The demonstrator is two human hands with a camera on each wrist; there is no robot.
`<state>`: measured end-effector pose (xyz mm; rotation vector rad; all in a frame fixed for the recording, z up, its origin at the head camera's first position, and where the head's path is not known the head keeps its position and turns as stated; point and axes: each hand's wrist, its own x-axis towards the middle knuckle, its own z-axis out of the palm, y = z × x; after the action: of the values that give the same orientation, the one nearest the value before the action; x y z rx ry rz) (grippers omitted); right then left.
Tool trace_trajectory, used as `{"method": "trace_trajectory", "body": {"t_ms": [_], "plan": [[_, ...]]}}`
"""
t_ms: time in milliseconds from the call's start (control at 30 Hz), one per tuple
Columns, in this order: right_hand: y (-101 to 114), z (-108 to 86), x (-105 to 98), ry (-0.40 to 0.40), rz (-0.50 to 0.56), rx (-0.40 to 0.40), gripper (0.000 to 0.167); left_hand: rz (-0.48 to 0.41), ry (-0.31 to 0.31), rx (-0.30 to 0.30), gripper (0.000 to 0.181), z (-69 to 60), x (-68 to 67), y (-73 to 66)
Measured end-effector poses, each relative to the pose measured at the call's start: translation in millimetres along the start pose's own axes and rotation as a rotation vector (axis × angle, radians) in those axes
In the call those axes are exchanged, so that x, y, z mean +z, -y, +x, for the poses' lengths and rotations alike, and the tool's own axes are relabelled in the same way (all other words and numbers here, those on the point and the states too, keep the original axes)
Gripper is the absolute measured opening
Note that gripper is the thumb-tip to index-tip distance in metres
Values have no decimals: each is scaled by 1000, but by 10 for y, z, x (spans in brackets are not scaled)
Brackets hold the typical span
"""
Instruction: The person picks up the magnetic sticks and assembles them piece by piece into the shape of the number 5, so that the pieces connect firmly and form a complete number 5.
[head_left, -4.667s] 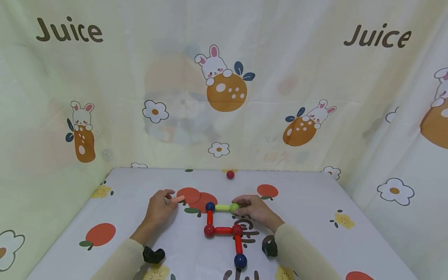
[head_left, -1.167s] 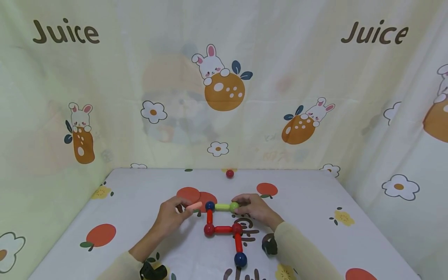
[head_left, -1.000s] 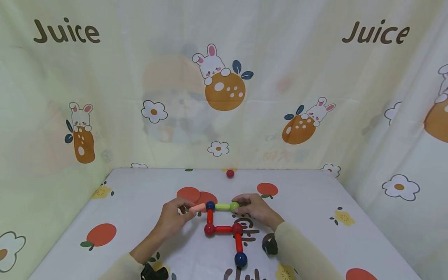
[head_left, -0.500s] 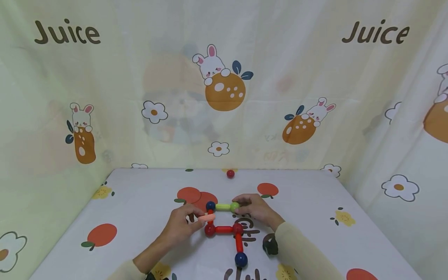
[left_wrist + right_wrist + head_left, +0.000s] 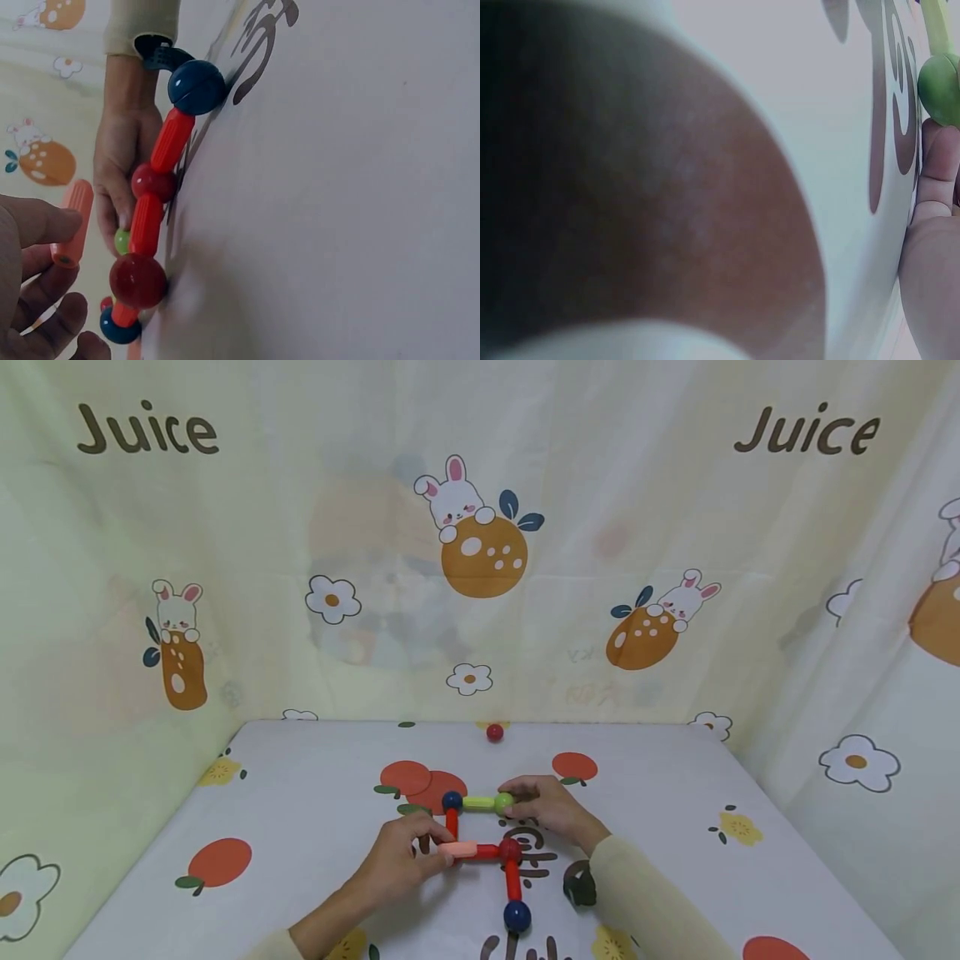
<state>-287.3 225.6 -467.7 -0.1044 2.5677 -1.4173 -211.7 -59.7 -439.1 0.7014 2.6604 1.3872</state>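
My left hand pinches a salmon-pink rod between thumb and fingers. In the left wrist view that rod is raised, apart from a zigzag of magnetic balls and rods on the table. The zigzag has a near blue ball, a red ball, a second red ball, a far blue ball and red rods between them. A light green rod joins the far blue ball to a green ball, which my right hand holds by its fingertips. In the head view the pink rod and fingers hide the second red ball.
A loose red ball lies near the table's back edge. The white tablecloth has fruit and lettering prints. A printed curtain stands behind and at both sides. Something dark sits at the right wrist.
My left hand has carried the pink rod rightward to beside the far blue ball, then toward me to over the second red ball. The right hand stays on the green ball.
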Motion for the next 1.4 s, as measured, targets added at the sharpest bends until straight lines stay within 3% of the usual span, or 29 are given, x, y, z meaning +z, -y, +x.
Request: {"method": "trace_trajectory", "body": {"t_ms": [267,967,1400], "plan": [[17,-14,15,-16,2,21,36,-28,22,34,14,-33,48,-7],[23,-19,-14,2,16,0,38,-94,134,-43,17,-142,222,-64],[25,-26,0,2,11,4,38,-128,202,-50,16,-213,304,-53]]}}
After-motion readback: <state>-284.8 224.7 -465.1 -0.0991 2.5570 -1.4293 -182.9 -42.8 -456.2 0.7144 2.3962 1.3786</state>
